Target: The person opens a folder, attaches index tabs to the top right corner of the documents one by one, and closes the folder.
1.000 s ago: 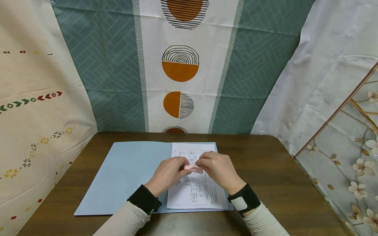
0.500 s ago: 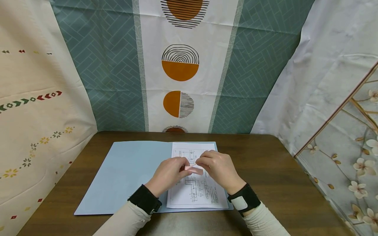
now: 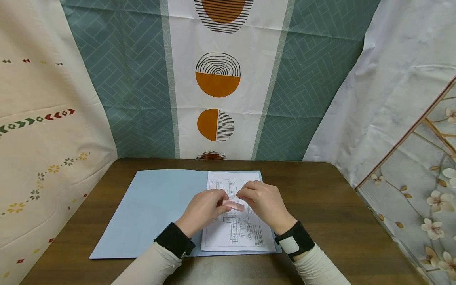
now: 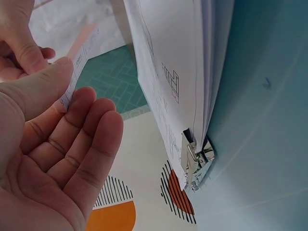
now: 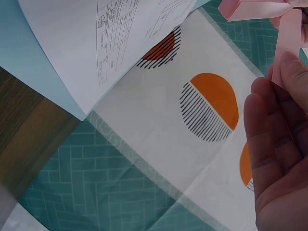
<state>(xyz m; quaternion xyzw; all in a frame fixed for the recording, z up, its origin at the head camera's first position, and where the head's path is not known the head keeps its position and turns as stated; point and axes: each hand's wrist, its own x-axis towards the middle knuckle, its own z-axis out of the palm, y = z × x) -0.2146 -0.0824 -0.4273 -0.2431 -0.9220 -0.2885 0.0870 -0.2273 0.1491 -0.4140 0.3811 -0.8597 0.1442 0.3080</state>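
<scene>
My left hand (image 3: pixel 204 208) holds a small pad of pink sticky notes (image 3: pixel 236 206) between thumb and fingers, above the printed sheets (image 3: pixel 238 239). The pad's back, printed with white label marks, faces the left wrist view. My right hand (image 3: pixel 265 204) pinches the end of the top pink note (image 5: pixel 288 41) between thumb and forefinger. That note slants up from the pad, its far end still joined at the left hand's grip. In the right wrist view the rest of the pad (image 5: pixel 255 9) shows apart from the lifted note.
The sheets lie on the right side of an open light blue folder (image 3: pixel 153 213) on a brown wooden table (image 3: pixel 320 221). A metal clip (image 4: pixel 197 156) grips the sheets' edge in the left wrist view. Patterned cloths (image 3: pixel 142 79) hang behind and at both sides.
The pinched note has lifted farther from the pad, and the gap between them has widened. The pad has tipped slightly; both hands stay almost in place.
</scene>
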